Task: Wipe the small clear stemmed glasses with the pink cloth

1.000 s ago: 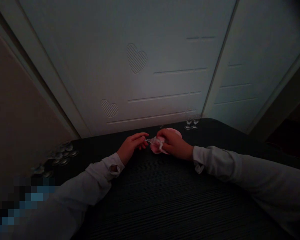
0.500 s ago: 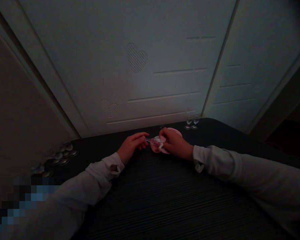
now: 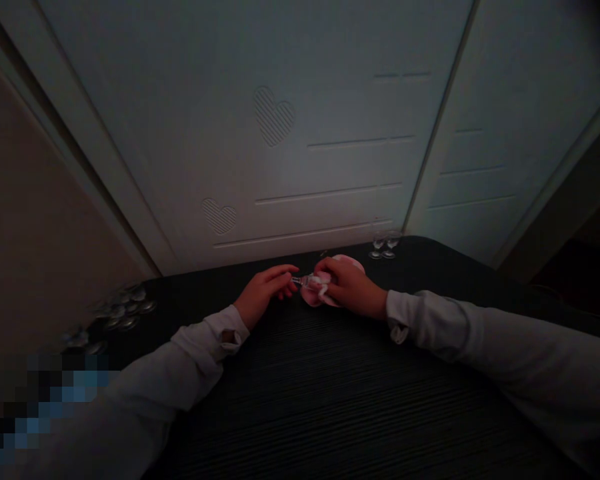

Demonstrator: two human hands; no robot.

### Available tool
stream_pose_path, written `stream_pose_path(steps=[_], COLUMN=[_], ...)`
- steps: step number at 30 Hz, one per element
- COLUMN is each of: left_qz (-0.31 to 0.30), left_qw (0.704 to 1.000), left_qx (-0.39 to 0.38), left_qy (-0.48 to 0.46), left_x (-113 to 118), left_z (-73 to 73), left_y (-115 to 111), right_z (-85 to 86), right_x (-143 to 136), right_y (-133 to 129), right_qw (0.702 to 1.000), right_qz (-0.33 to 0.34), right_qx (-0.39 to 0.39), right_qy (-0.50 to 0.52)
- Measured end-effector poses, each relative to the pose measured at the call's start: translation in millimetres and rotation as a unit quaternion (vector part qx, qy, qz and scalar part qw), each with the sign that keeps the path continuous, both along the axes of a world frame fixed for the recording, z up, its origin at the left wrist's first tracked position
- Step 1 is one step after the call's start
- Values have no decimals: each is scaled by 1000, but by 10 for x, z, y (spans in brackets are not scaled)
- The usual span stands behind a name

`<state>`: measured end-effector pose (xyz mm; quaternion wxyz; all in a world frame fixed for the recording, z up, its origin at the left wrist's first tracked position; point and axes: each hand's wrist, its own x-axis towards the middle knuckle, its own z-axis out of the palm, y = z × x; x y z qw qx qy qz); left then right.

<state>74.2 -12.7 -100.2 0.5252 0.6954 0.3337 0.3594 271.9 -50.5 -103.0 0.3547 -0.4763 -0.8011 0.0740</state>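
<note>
A small clear stemmed glass lies sideways between my hands, just above the dark table. My left hand pinches it by the stem end, its fingers closed. My right hand is closed on a pink and white cloth, which it presses at the bowl of the glass. Part of the cloth spreads out behind and below my right hand. The right fingertips are partly hidden in the cloth, and how far the cloth goes into the bowl I cannot tell.
Two small stemmed glasses stand upright at the back edge of the dark table. Several more glasses are grouped at the left edge. Behind the table rises a pale panel with carved hearts and lines.
My right fingers have shifted slightly at the bowl, and the cloth's folds have changed a little. My left hand keeps its hold on the stem end.
</note>
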Motion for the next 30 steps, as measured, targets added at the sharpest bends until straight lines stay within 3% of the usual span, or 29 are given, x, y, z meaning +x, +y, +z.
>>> stream_pose_path(steps=[3,8,14,30], left_qz=[-2,-5,-10,3], left_qw=[1000,1000,1000,1000], left_qx=[5,6,9,-11], left_qy=[5,8,6,-16], left_x=[2,-1,-9,2], left_z=[-1,1,-3,15], left_y=[2,3,5,-30], right_z=[-2,-9,-2,14], right_x=[12,19,12,-11], right_y=[-2,1,9,-4], right_qw=[999,999,997,996], right_qz=[31,27,67,29], right_qx=[5,4,-43,-63], right_qy=[11,32,17,-61])
